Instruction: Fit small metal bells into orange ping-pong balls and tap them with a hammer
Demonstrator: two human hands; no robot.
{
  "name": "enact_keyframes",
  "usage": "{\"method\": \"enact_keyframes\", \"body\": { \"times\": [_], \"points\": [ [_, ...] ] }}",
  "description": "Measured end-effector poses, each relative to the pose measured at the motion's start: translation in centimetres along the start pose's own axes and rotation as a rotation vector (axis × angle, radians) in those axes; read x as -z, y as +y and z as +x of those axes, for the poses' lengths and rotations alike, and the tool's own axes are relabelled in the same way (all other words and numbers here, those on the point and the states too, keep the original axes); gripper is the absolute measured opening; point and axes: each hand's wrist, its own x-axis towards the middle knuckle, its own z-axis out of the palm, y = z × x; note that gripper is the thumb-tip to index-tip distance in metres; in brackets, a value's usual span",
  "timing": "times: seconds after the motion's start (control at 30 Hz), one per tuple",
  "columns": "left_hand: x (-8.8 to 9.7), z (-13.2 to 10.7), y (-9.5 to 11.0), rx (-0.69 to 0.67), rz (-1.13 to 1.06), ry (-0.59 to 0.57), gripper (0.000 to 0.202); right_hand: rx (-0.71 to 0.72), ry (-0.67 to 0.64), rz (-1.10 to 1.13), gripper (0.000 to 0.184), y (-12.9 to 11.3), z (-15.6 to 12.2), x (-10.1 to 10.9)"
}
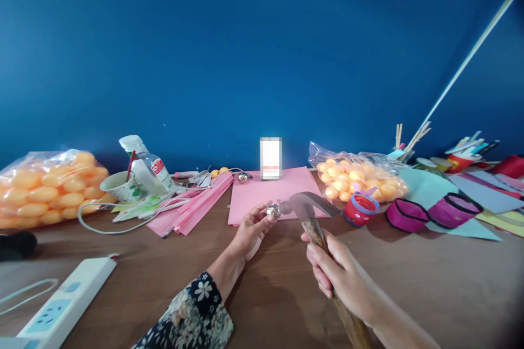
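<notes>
My left hand (252, 229) pinches a small silver ball (273, 210) between thumb and fingertips, just above the wooden table (409, 278). My right hand (341, 278) is wrapped round the wooden handle of a claw hammer (307, 207). The hammer's metal head sits right next to the silver ball, touching or almost touching it. Both are in front of a pink paper sheet (257, 193). A floral sleeve covers my left forearm.
Bags of orange balls lie at the left (45, 188) and right (360, 177). A stack of pink strips (192, 207), a cup (123, 185), a bottle (149, 166), a white power strip (65, 305), magenta paper cups (452, 210) and craft papers surround the spot. A second silver ball (243, 176) lies behind.
</notes>
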Motion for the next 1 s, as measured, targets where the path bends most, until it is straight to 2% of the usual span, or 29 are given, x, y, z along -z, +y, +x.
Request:
{"method": "enact_keyframes", "body": {
  "times": [0.2, 0.63, 0.8, 1.0],
  "points": [
    [-0.14, -0.03, 0.18, 0.068, -0.008, 0.034, 0.044, -0.037, -0.024, -0.028, 0.027, -0.03, 0.01, -0.11],
    [-0.11, 0.11, -0.05, -0.008, 0.019, 0.02, 0.043, -0.021, 0.009, -0.066, 0.03, -0.3, -0.01, -0.14],
    [-0.23, 0.08, 0.06, 0.009, 0.037, 0.042, 0.051, -0.004, 0.011, -0.062, 0.029, -0.61, -0.21, -0.03],
    [-0.18, 0.06, 0.06, -0.011, 0.087, -0.006, 0.04, -0.03, 0.007, -0.102, 0.03, -0.09, -0.14, -0.15]
  ]
}}
